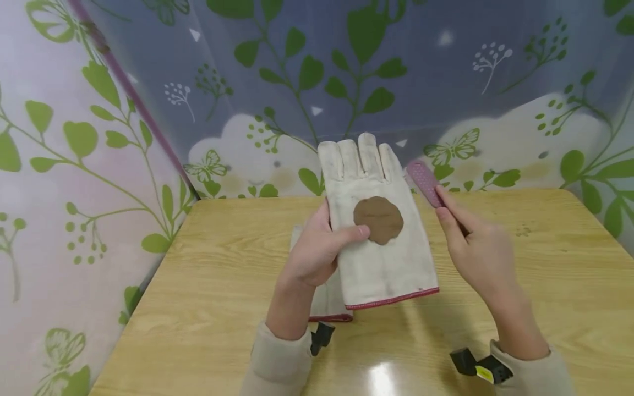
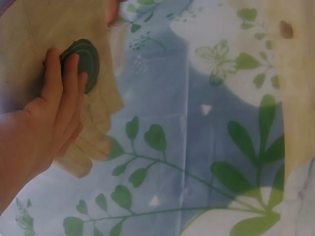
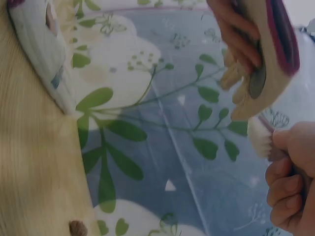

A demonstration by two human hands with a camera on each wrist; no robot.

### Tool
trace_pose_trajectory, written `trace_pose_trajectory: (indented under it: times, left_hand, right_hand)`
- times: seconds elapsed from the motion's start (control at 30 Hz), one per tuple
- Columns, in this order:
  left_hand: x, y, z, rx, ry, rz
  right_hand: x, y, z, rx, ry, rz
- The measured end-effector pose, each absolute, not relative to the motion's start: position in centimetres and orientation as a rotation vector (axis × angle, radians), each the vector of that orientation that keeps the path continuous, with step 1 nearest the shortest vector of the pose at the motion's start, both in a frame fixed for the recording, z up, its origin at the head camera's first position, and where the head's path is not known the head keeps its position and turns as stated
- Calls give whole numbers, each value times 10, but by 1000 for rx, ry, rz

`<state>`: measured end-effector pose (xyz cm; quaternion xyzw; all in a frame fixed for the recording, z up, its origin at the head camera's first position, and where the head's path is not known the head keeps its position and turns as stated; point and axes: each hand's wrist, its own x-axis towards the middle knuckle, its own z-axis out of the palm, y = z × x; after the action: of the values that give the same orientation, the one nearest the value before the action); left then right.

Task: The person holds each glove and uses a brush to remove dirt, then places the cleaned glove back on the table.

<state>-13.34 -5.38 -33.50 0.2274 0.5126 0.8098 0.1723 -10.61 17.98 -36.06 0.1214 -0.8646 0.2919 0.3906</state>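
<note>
My left hand (image 1: pixel 314 247) holds up a white cloth glove (image 1: pixel 383 269) with red cuff trim, its fingers pointing away. The thumb lies on a round brown patch (image 1: pixel 383 214) on the near face. Behind, in the left wrist view, the other fingers spread over a dark green patch (image 2: pixel 91 61). My right hand (image 1: pixel 480 256) grips a pink dotted brush (image 1: pixel 422 180) beside the glove's right edge. Its white bristles (image 3: pixel 258 137) show in the right wrist view, close to the glove; whether they touch it I cannot tell.
A second white glove (image 1: pixel 329 297) with red trim lies on the wooden table (image 1: pixel 223 308), partly hidden under the raised one. A small brown object (image 3: pixel 78 228) sits near the table's far edge. Leaf-patterned sheets (image 1: pixel 277 82) hang behind and to the left.
</note>
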Motion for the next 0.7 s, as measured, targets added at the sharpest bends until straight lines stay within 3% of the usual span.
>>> trace_pose_trajectory:
  times: [0.13,0.37,0.6,0.7]
  left_hand:
    - [-133,-54,-336,614,1406,2279]
    - [-131,-51,-336,592,1366,2294]
    - [-123,-46,-332,580,1377,2292]
    - [-122,-47,-332,545,1397,2293]
  right_hand:
    - [-103,182,-359,285,-2162,904]
    - [-92,144,-351,629,-2081,789]
    - [-115,172,-359,299,-2090,713]
    - [-114,176,-360,294,-2054,754]
